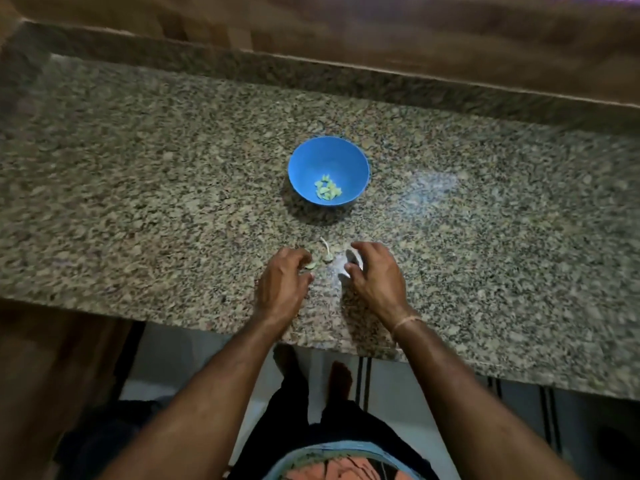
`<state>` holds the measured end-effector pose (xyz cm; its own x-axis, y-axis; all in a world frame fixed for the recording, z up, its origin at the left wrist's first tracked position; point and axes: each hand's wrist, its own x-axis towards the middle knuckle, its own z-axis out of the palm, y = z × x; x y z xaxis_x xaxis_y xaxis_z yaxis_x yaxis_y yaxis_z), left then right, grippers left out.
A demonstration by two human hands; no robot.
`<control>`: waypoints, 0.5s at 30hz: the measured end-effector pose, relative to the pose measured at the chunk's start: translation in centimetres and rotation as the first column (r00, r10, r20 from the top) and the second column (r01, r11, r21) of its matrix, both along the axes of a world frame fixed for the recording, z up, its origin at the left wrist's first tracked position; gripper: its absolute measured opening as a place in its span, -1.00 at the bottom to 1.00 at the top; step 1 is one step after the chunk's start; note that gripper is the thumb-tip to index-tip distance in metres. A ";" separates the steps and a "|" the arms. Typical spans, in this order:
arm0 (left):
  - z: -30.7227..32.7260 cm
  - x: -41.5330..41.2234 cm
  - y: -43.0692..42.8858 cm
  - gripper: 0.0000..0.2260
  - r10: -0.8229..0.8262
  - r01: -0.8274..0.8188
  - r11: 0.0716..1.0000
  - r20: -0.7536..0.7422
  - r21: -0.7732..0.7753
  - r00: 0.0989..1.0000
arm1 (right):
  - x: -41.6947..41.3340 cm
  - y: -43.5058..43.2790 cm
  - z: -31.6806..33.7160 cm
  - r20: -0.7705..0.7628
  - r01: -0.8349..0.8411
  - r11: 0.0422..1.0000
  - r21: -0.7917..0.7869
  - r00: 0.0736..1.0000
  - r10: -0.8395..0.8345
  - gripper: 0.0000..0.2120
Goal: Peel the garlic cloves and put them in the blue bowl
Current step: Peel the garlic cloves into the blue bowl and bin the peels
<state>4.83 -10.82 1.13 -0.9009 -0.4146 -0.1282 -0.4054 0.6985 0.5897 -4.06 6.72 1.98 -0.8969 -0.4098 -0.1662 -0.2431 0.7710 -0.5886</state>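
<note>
**Speckled granite, two hands, pale garlic scraps**

Speckled granite under both hands. Left hand [282, 278] curled, fingers [294, 255] bent down toward a small greenish garlic clove [310, 265] on the counter [138, 202]; touching or only just beside it, cannot tell through the blur. Right hand [375, 271] arched with fingers spread loosely, nothing clearly gripped, over whitish papery garlic skin [341, 263] lying on the stone. Between the two hands, a garlic stem piece [326, 252]: rounded base, thin pale stalk pointing away from the body. Thin pale band [407, 322] around the right wrist.

Farther out, past the hands and well apart from them, the blue bowl [329, 154], upright, plain inside and out. At its bottom, a little heap of peeled cloves [327, 189], yellow-green and small, bunched toward the near wall.

Counter in mottled beige, grey and black, with a raised lip of the same stone along the far edge and brown wood [450, 46] behind. Soft light patch on the stone right of the bowl.

No readable writing or brand on the bowl or counter. Below the counter edge, dark clothing and a pale floor [194, 358]; orange-and-black print on the shirt, too blurred to make out.
</note>
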 end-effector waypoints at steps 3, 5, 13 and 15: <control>-0.7 -0.5 -0.4 -0.86 -0.016 0.015 0.999 -0.029 -0.036 0.999 | -1.0 -0.9 0.0 0.003 0.025 0.997 0.070 1.000 -0.026 -0.62; -0.9 -0.5 -0.6 -0.88 -0.037 0.034 0.998 -0.051 -0.058 0.998 | -1.2 -1.4 0.0 -0.007 0.037 0.992 0.117 0.999 -0.037 -0.60; 4.3 -5.7 -1.4 -0.95 0.074 -0.072 0.997 -0.244 0.017 0.967 | -0.8 -2.4 -1.1 -0.081 0.128 0.985 0.113 0.990 -0.119 -0.57; 5.4 -9.1 -2.2 -0.93 0.063 -0.075 0.997 -0.272 -0.034 0.960 | -0.9 -2.7 -1.3 -0.082 0.149 0.984 0.092 0.986 -0.142 -0.58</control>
<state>-4.32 -12.98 6.54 -0.8684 -0.4770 0.1358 -0.2831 0.7016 0.6539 -4.98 4.07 0.70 -0.9573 -0.2589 -0.1288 -0.1647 0.8544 -0.4929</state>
